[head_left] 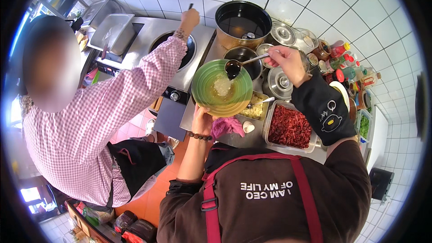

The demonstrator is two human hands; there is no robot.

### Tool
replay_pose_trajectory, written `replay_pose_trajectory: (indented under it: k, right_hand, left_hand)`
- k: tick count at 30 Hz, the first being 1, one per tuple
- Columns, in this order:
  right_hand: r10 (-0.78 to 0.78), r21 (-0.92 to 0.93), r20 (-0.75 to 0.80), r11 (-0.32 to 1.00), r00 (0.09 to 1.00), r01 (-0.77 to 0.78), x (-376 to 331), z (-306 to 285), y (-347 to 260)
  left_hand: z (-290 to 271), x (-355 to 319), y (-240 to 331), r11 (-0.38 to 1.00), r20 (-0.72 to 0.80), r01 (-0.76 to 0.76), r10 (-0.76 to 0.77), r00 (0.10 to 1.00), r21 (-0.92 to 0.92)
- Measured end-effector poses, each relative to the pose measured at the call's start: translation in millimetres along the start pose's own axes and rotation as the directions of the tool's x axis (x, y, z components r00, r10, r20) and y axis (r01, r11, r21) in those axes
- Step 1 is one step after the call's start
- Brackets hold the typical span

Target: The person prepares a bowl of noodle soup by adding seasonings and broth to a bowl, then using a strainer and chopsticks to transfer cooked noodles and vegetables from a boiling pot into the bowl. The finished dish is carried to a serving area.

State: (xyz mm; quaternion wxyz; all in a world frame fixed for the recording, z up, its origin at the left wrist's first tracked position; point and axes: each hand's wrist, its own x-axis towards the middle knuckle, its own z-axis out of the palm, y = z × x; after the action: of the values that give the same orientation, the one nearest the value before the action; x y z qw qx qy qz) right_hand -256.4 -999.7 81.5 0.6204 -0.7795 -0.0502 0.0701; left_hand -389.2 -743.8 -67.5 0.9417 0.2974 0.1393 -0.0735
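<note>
My left hand [203, 120] is closed on the near edge of a wide green bowl [207, 78], holding it up over the counter. A pale, whitish heap [222, 85] lies in the bowl's middle. Above the bowl's far right side hangs a metal ladle [233, 69] with dark liquid in its scoop. My right hand [290, 63] pinches the ladle's handle toward its end. Behind the bowl stand a dark pot [231, 55] and a large deep pot [229, 14] of dark liquid.
Right of the bowl are a tub of red dried chilies [290, 128], a tray of chopped yellowish bits [255, 109], a pink cloth [226, 128], metal lids [280, 82] and several sauce bottles [340, 49]. On my left, a co-worker's arm [148, 67] reaches over a round cooker [186, 54].
</note>
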Motion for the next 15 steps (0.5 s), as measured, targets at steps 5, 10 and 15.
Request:
replay_pose_trajectory:
  k: [5,10,15]
  right_hand:
    - [-0.611,-0.489,0.212,0.609,0.763,0.624,-33,6,-9]
    - [-0.717,-0.507,0.27,0.461,0.643,0.728,-48,7,-20]
    - [-0.63,-0.627,0.112,0.555,0.768,0.546,-27,0,-2]
  left_hand:
    - [5,2,5,0.999,0.023,0.022,-0.022,0.999,0.029]
    - [18,-1,9,1.0,-0.036,0.009,-0.01,0.999,-0.023]
    - [10,-1,8,0.999,-0.035,0.024,-0.025,0.999,-0.034]
